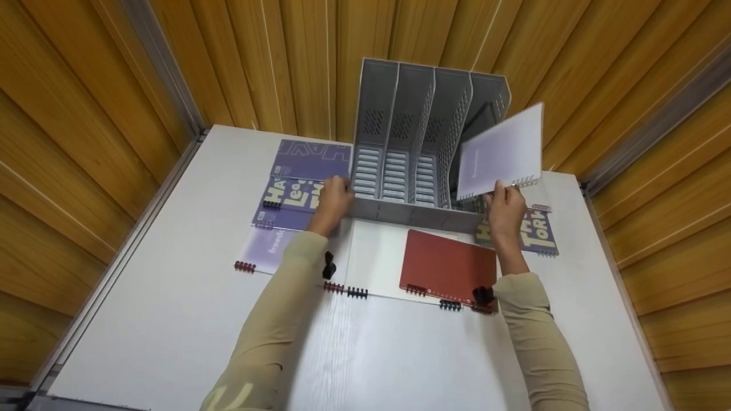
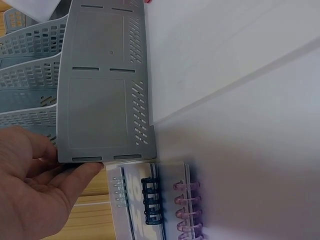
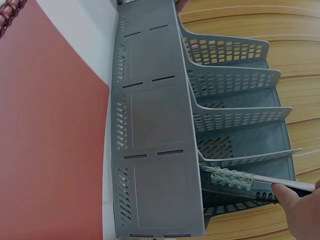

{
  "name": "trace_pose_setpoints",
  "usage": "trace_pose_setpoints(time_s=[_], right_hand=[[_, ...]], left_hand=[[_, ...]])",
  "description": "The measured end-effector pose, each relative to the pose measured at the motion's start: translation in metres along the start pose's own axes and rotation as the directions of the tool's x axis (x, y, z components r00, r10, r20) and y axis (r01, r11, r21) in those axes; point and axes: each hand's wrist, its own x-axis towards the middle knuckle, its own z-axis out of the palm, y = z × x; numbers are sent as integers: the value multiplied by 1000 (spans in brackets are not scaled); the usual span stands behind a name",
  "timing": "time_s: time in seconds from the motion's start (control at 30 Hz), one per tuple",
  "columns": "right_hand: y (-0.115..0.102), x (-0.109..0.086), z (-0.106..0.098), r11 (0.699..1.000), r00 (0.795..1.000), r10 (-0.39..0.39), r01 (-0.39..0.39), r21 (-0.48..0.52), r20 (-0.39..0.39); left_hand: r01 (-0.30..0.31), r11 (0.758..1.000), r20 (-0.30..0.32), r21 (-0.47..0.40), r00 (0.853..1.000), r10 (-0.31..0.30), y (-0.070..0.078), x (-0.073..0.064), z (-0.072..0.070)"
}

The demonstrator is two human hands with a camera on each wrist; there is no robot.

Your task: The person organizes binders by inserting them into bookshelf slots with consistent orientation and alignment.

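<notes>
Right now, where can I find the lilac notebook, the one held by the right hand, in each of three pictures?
Head: right of centre, the lilac notebook is tilted up, held in the right hand.
Left wrist: top left corner, only a pale part, apparently of this notebook.
Right wrist: lower right, seen nearly edge-on, with its clear rings showing.
Shared landmark: the grey file rack.

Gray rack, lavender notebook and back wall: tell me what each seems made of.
Gray rack: likely molded plastic, matte; its thin walls with slots and perforations suggest it.
Lavender notebook: the cover looks smooth and flat, card or plastic, I can't tell which; its rings look like clear plastic, being translucent.
Back wall: wood or a wood-look print, satin-looking; its brown grain fits both.
</notes>
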Motion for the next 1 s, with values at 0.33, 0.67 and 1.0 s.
trace_pose_setpoints(time_s=[0.33, 0.67, 1.0], right_hand=[[-2, 23, 17, 997, 999, 0, 4, -80, 54], [8, 39, 43, 990, 995, 13, 1, -142, 98], [11, 51, 66, 984, 989, 19, 7, -175, 147]], left_hand=[[-16, 1000, -9, 9, 1000, 16, 1, 2, -2], [-36, 999, -4, 34, 999, 37, -2, 1, 3], [-19, 1000, -5, 23, 1000, 19, 0, 0, 2]])
